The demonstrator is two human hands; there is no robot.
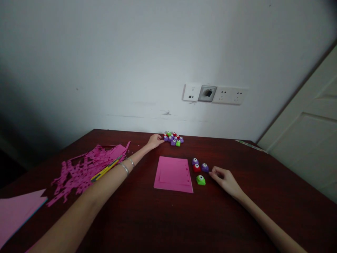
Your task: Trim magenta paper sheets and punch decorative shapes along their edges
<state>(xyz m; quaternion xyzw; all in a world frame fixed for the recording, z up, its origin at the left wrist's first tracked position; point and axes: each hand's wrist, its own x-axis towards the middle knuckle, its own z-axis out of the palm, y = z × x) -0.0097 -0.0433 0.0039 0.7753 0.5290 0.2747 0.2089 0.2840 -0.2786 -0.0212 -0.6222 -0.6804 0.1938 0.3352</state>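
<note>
At the back of the table my left hand (154, 141) reaches to a cluster of small paper punches (173, 139) in purple, red and green with white round tops. Its thumb and fingers are apart, beside a purple punch (165, 138) at the cluster's left end. My right hand (223, 180) rests on the table with loosely curled fingers, nothing visible in them. Just left of its fingertips sits another purple punch (205, 168); contact is unclear. Close by are a third purple punch (195, 161), a red punch (196, 168) and a green punch (200, 180).
Stacked pink paper (172, 174) lies mid-table. Pink paper scraps (86, 168) full of holes spread at the left, with a yellow utility knife (105, 170) by my left forearm. Larger sheets (18, 214) lie front left. The wall (131, 70) bounds the table behind.
</note>
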